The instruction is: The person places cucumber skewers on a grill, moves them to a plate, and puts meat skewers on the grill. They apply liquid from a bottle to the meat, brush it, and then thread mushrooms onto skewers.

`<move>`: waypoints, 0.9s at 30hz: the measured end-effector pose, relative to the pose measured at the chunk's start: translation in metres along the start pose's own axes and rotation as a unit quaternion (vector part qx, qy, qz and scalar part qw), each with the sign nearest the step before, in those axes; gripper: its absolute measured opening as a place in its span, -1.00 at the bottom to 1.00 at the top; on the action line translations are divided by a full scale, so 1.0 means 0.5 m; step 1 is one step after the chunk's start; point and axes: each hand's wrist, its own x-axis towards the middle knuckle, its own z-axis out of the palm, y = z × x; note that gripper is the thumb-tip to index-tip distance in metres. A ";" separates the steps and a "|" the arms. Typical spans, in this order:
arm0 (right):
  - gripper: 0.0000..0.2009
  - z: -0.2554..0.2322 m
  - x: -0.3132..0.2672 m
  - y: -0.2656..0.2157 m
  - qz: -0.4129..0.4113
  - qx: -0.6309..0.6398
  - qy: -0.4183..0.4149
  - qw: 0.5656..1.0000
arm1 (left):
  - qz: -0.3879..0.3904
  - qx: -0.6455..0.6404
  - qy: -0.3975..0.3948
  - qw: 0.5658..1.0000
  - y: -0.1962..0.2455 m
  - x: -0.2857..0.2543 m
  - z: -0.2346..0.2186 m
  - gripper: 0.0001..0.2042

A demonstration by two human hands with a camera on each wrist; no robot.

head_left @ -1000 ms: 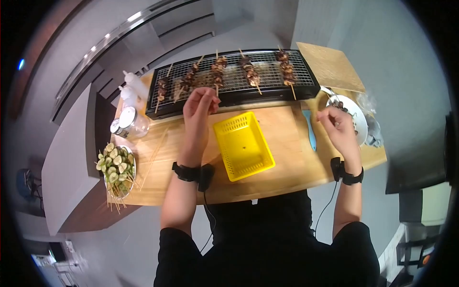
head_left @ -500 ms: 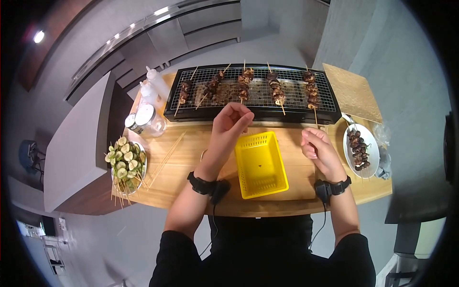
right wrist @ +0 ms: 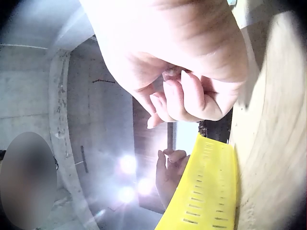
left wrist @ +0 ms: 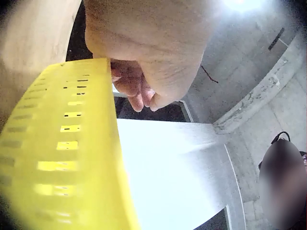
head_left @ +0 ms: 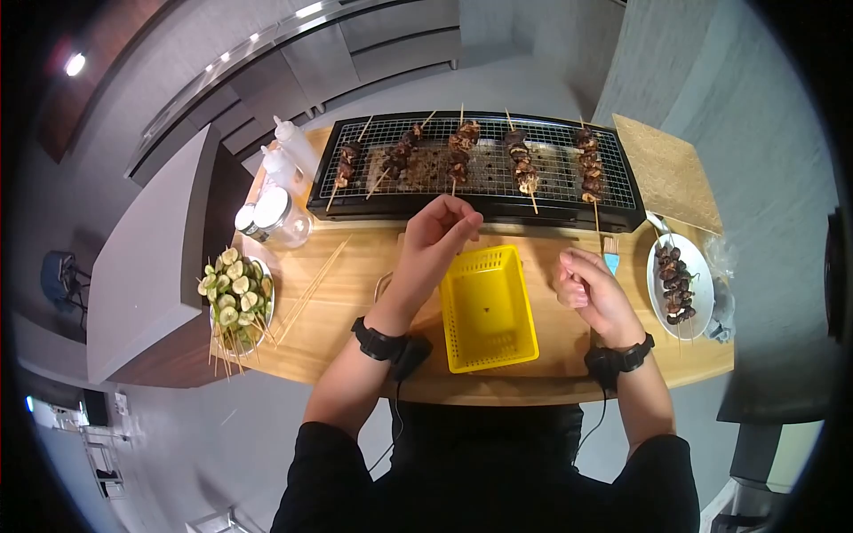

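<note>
A yellow slotted basket sits on the wooden table between the two hands, with only a tiny dark speck on its floor. My left hand hovers beside the basket's upper left corner, fingers loosely curled around nothing. To the right of the basket, my right hand hangs above the table, its fingers loosely bent and nothing seen in them. The left wrist view shows the left hand over the basket wall; in the right wrist view the right hand is above the basket.
Meat skewers lie across the black grill at the back. A white plate of meat skewers and a board are right; a blue brush is partly hidden. Left are cucumber skewers, bare sticks, jars and squeeze bottles.
The head view has shifted. My right hand has moved left from the meat plate toward the basket, now partly covering the brush. My left hand has come down from the grill's front edge.
</note>
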 end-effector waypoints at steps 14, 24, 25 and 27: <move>-0.74 0.003 -0.003 -0.002 -0.004 0.008 0.000 1.000 | 0.001 -0.043 0.022 0.999 -0.011 0.006 -0.013 -0.79; -0.74 0.002 -0.003 -0.001 -0.003 0.004 -0.001 1.000 | -0.011 -0.037 0.024 0.999 -0.006 0.005 -0.016 -0.79; -0.74 0.001 -0.002 0.000 -0.002 0.005 -0.001 1.000 | -0.010 -0.038 0.024 0.999 -0.006 0.005 -0.016 -0.79; -0.73 -0.002 0.000 0.002 0.000 0.006 -0.001 1.000 | -0.006 -0.040 0.027 0.999 -0.007 0.006 -0.016 -0.79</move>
